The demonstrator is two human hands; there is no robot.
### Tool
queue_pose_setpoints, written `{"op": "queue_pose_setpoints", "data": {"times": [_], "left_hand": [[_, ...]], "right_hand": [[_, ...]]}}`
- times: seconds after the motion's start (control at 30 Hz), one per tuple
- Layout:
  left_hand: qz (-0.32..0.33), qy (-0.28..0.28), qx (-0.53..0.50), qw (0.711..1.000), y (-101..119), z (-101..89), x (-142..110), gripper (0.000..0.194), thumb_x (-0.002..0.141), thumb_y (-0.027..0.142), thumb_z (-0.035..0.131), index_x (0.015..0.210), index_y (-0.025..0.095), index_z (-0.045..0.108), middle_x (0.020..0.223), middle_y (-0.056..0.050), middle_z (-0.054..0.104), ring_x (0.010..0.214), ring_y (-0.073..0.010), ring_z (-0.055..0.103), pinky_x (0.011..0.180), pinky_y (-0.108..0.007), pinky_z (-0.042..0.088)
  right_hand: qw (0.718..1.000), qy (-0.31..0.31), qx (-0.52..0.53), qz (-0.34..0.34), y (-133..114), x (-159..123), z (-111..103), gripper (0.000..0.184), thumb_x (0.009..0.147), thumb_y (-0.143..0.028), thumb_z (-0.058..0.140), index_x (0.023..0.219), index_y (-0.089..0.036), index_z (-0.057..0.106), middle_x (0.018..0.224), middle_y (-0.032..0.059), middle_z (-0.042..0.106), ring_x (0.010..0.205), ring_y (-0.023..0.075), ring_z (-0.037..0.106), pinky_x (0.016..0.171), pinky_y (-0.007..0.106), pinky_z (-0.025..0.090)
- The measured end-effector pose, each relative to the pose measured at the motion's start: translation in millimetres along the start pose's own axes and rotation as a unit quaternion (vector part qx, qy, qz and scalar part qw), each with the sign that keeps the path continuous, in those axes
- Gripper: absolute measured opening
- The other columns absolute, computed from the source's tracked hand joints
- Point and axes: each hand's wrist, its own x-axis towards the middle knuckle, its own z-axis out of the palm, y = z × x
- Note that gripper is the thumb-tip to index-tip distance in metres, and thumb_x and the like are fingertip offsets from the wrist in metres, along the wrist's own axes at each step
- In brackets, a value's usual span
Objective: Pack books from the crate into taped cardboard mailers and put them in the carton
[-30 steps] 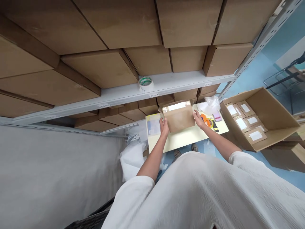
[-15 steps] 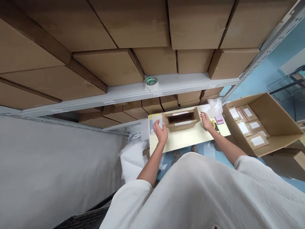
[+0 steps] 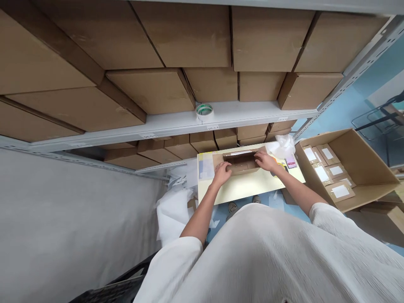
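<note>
An open cardboard box [image 3: 244,168] sits on the pale yellow tabletop [image 3: 235,190], its opening facing up and its inside showing. My left hand [image 3: 222,173] is at the box's left end, fingers curled over the edge there. At the opposite end, my right hand [image 3: 265,161] has its fingertips bent over the rim. Parts of the box's ends are hidden behind both hands. Close by my right wrist are a yellow-and-black item, partly covered, and a pink item [image 3: 291,161].
A large open carton [image 3: 368,168] holding several small labelled boxes stands right of the table. Shelves ahead carry rows of brown cartons [image 3: 261,38]. A tape roll [image 3: 204,112] rests on the shelf edge. White packing sheets [image 3: 173,212] lie at the table's left; clear plastic [image 3: 282,146] is at its back right.
Both hands have moved inward, from beside the box's end flaps onto its two ends. The box's opening looks wider, and its end flaps are folded differently.
</note>
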Motion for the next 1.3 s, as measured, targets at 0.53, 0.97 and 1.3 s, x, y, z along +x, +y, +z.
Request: {"op": "queue_pose_setpoints", "data": {"times": [0.53,0.97,1.3], "left_hand": [[0.06,-0.005,0.038,0.997,-20,7.6,-27,0.047,0.079,0.026,0.083,0.125,0.024,0.074,0.171,-0.017,0.046,0.163,-0.0425,0.036,0.136,-0.066,0.026],[-0.213,0.247,-0.183,0.927,-116,-29.6,2,0.041,0.099,0.024,0.055,0.139,0.021,0.061,0.145,-0.017,0.064,0.134,-0.0278,0.066,0.122,-0.045,0.049],[-0.415,0.153,-0.094,0.892,-230,-63.4,25,0.071,0.085,0.025,0.071,0.151,0.013,0.049,0.142,-0.026,0.068,0.145,-0.0402,0.061,0.125,-0.056,0.044]], "right_hand": [[0.972,-0.197,-0.124,0.042,33,68,24,0.151,0.053,-0.074,0.098,0.178,-0.037,0.023,0.188,0.0141,-0.004,0.169,0.0529,0.01,0.131,0.076,0.02],[0.954,-0.238,-0.173,0.058,24,69,12,0.158,0.054,-0.065,0.101,0.181,-0.032,0.012,0.188,0.0158,-0.005,0.17,0.0529,0.009,0.128,0.071,0.035],[0.943,-0.251,-0.201,0.088,8,60,5,0.163,0.059,-0.075,0.096,0.181,-0.032,-0.003,0.188,0.0145,-0.01,0.171,0.0504,0.0,0.132,0.072,0.024]]}}
